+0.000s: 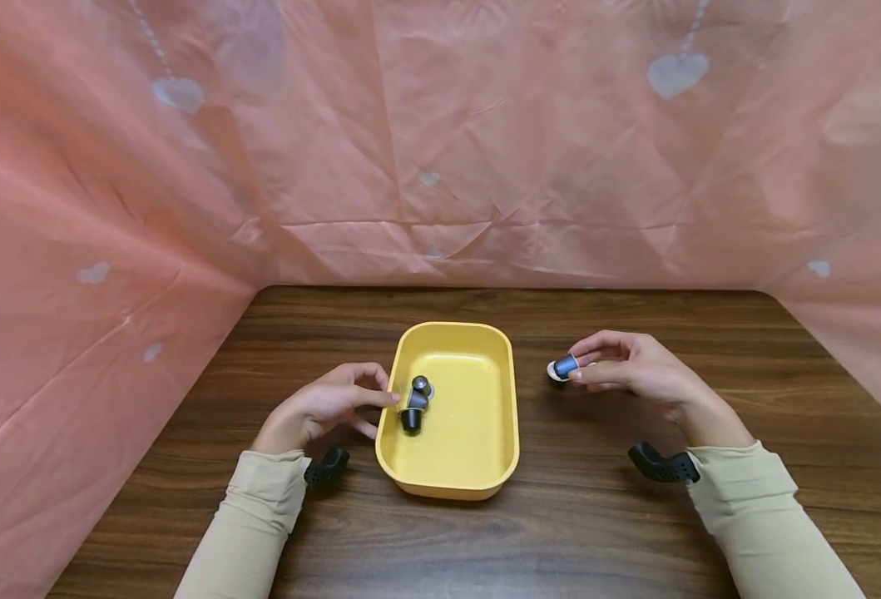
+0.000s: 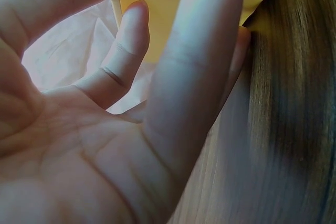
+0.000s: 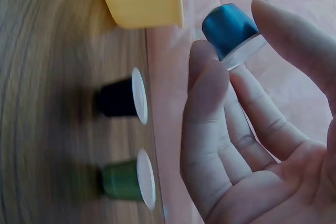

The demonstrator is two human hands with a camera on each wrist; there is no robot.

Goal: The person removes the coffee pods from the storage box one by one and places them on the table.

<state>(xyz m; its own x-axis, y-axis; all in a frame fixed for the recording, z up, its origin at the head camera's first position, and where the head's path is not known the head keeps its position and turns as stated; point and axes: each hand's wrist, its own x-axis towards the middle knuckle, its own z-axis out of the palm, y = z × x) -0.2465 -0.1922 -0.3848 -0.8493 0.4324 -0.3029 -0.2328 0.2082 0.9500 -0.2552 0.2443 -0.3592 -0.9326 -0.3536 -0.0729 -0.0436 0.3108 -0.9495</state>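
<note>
My left hand (image 1: 335, 402) holds the left wall of a yellow tray (image 1: 516, 416), its thumb over the rim and its fingers along the outside. In the left wrist view those fingers lie against the yellow wall. Inside the tray, by its left side, a few dark coffee capsules (image 1: 412, 419) lie bunched together. Right of the tray, my right hand (image 1: 638, 372) pinches a blue coffee capsule (image 3: 229, 29) between thumb and fingertips, above the table. Below it in the right wrist view stand a black capsule (image 3: 118, 98) and a green capsule (image 3: 122, 180), pale lids up.
The tray stands on a dark wood-grain table (image 1: 560, 532). Pink cloth (image 1: 470, 150) with pale hearts hangs behind the table and along its sides. A black strap piece (image 1: 660, 462) juts from the right wrist, another (image 1: 327, 467) from the left.
</note>
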